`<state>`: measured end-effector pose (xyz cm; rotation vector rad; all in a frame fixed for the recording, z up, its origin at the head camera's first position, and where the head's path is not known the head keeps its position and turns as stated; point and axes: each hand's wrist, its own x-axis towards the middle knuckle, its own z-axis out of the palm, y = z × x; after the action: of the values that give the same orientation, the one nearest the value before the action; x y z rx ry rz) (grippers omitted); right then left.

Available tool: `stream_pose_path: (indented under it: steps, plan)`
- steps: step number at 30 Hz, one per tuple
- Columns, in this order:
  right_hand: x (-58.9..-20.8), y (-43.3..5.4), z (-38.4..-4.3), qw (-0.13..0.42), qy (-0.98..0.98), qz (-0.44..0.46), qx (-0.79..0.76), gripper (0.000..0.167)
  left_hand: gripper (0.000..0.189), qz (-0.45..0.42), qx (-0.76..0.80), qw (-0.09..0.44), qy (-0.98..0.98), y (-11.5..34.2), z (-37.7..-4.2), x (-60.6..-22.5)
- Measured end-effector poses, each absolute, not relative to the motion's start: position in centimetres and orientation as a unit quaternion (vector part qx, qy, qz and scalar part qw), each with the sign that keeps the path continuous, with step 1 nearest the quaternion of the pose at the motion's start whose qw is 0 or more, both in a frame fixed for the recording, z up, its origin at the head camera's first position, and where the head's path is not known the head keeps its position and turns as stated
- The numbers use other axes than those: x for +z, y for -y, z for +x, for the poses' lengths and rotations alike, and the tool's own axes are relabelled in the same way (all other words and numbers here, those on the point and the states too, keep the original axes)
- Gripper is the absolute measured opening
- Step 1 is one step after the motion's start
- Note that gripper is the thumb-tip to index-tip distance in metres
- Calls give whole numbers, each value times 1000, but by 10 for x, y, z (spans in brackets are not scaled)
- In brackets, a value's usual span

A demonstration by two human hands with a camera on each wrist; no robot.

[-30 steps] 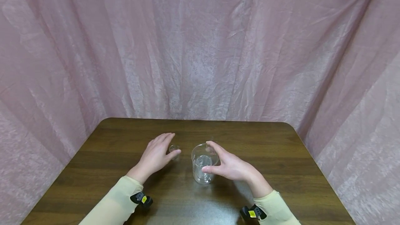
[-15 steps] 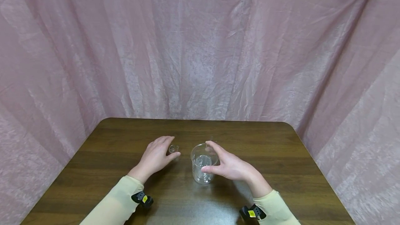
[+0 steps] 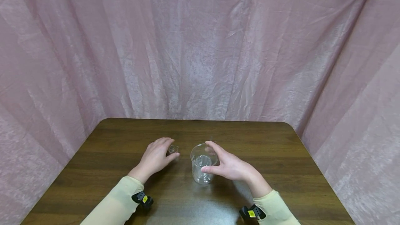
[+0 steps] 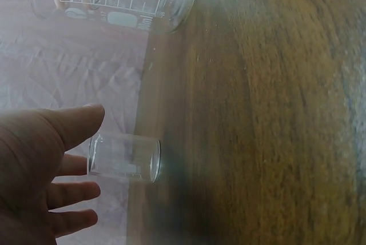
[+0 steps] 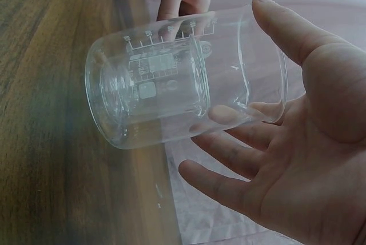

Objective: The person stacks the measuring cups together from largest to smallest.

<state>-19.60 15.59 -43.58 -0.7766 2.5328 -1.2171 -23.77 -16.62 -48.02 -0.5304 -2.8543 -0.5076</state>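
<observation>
A large clear glass beaker with white graduations stands upright on the table, a smaller beaker nested inside it. My right hand holds the large beaker near its rim, thumb on the near side, fingers spread behind the glass. How firmly it presses is not clear. To the left, another small glass beaker stands upright. Around its top sits my left hand, thumb on one side and relaxed fingers on the other; the left wrist view shows a gap between thumb and glass.
The brown wooden table has rounded back corners. A pink velvety curtain hangs behind it and along both sides. Each sleeved wrist wears a small black camera.
My left hand has sunk slightly and come a little nearer over the small left beaker. The right hand and the large beaker have stayed almost still.
</observation>
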Motion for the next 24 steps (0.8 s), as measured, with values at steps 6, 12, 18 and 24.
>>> stream_pose_path:
  steps: [6,12,18,24]
  plan:
    - [-437,-156,-197,109,-858,-273,-421,95,57,-177,-173,98,964,165,-236,-480]
    - [-436,-156,-197,112,-856,-274,-424,95,53,-180,-172,101,963,165,-236,-481]
    - [-435,-156,-196,112,-859,-271,-419,97,48,-184,-171,107,962,165,-236,-482]
    - [-436,-156,-196,114,-861,-268,-416,97,44,-181,-172,104,963,165,-236,-482]
